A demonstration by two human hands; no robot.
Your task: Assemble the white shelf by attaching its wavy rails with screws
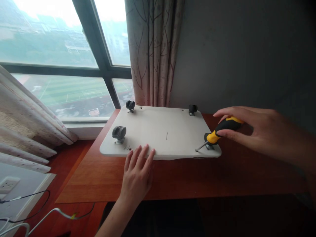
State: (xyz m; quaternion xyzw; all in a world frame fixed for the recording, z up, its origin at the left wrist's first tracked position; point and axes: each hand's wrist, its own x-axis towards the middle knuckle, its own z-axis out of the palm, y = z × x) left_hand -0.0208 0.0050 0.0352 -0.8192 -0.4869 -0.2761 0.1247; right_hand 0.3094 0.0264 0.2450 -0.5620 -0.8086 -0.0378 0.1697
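Note:
A white board (160,131) lies on a red-brown wooden table (172,177), with black caster wheels at its corners. My left hand (137,172) rests flat on the board's near edge, fingers spread. My right hand (249,126) grips the yellow-and-black handle of a screwdriver (217,133). Its metal tip touches the board beside the near right caster (208,141), which the screwdriver partly hides.
Casters stand at the near left (119,133), far left (130,105) and far right (193,109) corners. A patterned curtain (153,52) and a grey wall are behind; a window is at the left. Cables (44,214) and a wall socket (8,184) lie lower left.

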